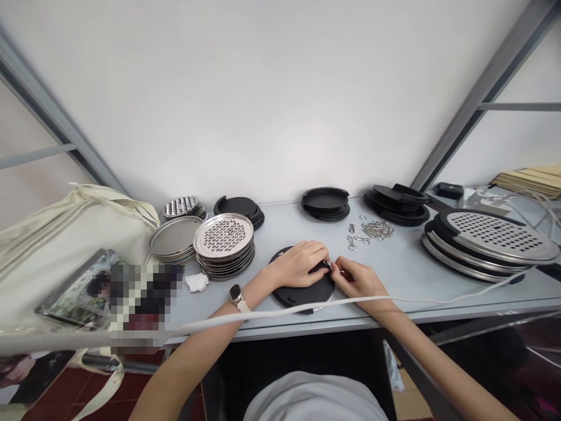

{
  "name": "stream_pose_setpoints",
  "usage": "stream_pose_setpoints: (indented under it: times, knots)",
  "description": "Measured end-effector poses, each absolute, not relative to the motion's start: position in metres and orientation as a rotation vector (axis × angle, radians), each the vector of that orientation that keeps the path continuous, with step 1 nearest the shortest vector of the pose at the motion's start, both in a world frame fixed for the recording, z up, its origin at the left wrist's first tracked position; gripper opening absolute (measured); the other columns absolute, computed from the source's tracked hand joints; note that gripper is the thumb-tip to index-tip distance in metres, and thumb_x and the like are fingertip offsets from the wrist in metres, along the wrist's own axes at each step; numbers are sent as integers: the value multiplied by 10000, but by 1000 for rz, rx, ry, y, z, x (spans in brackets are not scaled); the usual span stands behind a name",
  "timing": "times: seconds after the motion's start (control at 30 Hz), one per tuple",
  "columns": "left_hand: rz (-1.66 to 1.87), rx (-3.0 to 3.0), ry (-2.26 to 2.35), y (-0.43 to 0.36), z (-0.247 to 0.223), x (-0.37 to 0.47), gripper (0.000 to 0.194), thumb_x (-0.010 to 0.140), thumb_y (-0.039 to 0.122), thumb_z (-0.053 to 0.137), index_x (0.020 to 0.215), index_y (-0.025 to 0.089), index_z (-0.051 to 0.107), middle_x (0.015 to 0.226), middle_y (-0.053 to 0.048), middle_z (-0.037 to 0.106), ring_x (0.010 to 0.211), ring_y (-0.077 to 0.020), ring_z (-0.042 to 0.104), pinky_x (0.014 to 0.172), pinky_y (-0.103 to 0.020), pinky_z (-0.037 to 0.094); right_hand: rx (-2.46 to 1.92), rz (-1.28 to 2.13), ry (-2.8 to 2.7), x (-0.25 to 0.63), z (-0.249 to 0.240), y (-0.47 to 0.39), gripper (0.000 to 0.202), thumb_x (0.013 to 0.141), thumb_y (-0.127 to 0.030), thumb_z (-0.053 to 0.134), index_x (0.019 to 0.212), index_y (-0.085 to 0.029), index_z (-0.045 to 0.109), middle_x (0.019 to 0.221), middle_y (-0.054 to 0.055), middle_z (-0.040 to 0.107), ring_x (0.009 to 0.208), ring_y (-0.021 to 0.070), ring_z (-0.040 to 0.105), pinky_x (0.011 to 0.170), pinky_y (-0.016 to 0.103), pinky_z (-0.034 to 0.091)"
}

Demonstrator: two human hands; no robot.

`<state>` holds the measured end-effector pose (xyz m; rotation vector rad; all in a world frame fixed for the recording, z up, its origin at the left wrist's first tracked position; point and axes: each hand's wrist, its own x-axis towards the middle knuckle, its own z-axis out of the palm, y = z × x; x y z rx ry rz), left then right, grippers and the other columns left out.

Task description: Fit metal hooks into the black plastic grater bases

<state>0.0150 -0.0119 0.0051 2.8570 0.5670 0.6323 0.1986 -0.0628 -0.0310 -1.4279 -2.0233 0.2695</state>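
A black round plate point(302, 295) lies flat on the table before me. My left hand point(301, 266) rests across it, closed, with its fingers curled at the plate's upper right side. Against that edge my right hand point(358, 279) is pinched around a small metal clip point(328, 265), mostly covered by the fingertips. Behind the right hand lies a pile of loose metal clips point(377, 230), with several strays beside it. To the left stands a stack of round metal grater discs point(224, 235).
Plain metal discs point(173, 237) and black round parts point(239, 207) stand at left. More black parts point(325, 202) sit by the wall, with others point(395, 204) farther right. Handled graters point(497, 231) are stacked at right. A white cable point(280, 313) crosses in front, over my forearms.
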Motion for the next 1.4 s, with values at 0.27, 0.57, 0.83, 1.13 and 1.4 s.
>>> stream_pose_setpoints:
  times: [0.27, 0.57, 0.83, 1.13, 1.4]
  knots:
    - [614, 2857, 602, -13, 6, 15, 137, 852, 238, 468, 967, 168, 488, 975, -72, 559, 945, -196, 512, 871, -334, 393, -1368, 22, -2132, 201, -40, -59, 268, 862, -305, 415, 612, -213, 387, 543, -29, 468, 470, 94, 387, 494, 217, 330]
    - [594, 2866, 599, -13, 7, 16, 140, 853, 246, 464, 967, 168, 490, 972, -68, 564, 946, -194, 514, 868, -329, 386, -1313, -120, -2161, 201, -38, -61, 239, 866, -270, 411, 633, -213, 415, 559, -14, 477, 493, 109, 408, 520, 231, 334]
    - [584, 2915, 605, -13, 8, 16, 124, 867, 248, 434, 941, 167, 492, 947, -73, 558, 903, -197, 512, 847, -330, 393, -1270, -193, -2164, 199, -36, -64, 259, 861, -246, 405, 604, -216, 384, 537, -19, 452, 485, 110, 400, 519, 234, 325]
    - [618, 2879, 563, -12, 5, 15, 175, 870, 214, 426, 1027, 158, 481, 999, -89, 550, 948, -204, 516, 867, -335, 405, -1401, 263, -2169, 199, -32, -57, 239, 898, -304, 337, 710, -214, 454, 578, -16, 527, 488, 115, 462, 498, 224, 335]
    - [633, 2883, 567, -12, 7, 14, 166, 869, 209, 434, 1007, 162, 513, 1035, -74, 568, 1005, -193, 500, 909, -331, 356, -1420, 344, -2110, 197, -26, -61, 285, 888, -331, 360, 631, -216, 401, 516, -37, 476, 457, 100, 428, 465, 211, 318]
